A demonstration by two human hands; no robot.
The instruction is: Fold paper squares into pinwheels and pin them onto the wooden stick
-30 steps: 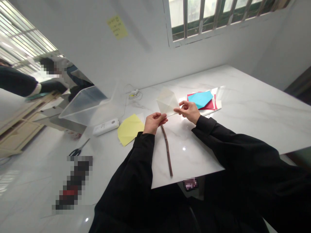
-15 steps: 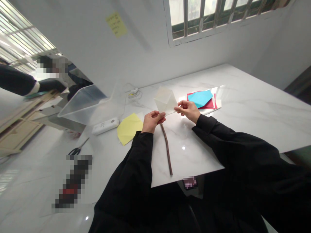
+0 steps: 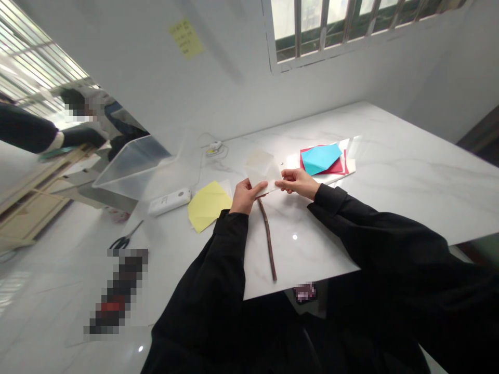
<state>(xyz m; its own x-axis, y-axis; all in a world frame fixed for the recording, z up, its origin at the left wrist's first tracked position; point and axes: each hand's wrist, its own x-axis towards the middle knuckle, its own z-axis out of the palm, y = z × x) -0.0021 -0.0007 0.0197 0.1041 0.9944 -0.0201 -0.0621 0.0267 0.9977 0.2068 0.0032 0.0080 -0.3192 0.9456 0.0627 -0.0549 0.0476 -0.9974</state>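
A creased sheet of off-white paper (image 3: pixel 263 167) is raised between my two hands over the table. My left hand (image 3: pixel 246 195) pinches its lower left edge, thumb in front. At the lower right corner, the thumb and fingers of my right hand (image 3: pixel 299 182) are closed on the same paper. A thin brown stick (image 3: pixel 268 244) lies on the table just below my left hand, its upper end close to the fingers. Left of that hand lies a sheet of yellow paper (image 3: pixel 208 206) with whitish paper partly under it.
Blue paper (image 3: pixel 322 158) rests on red sheets (image 3: pixel 336 167) right of my hands. A white power strip (image 3: pixel 169 201), scissors (image 3: pixel 123 240) and a clear plastic bin (image 3: pixel 128 166) are at the left. Another person's dark sleeve (image 3: pixel 27 127) reaches in at far left.
Both hands have come slightly lower with the off-white paper, which now tilts back more. My left thumb lies further across its lower edge. The stick and coloured papers stay put.
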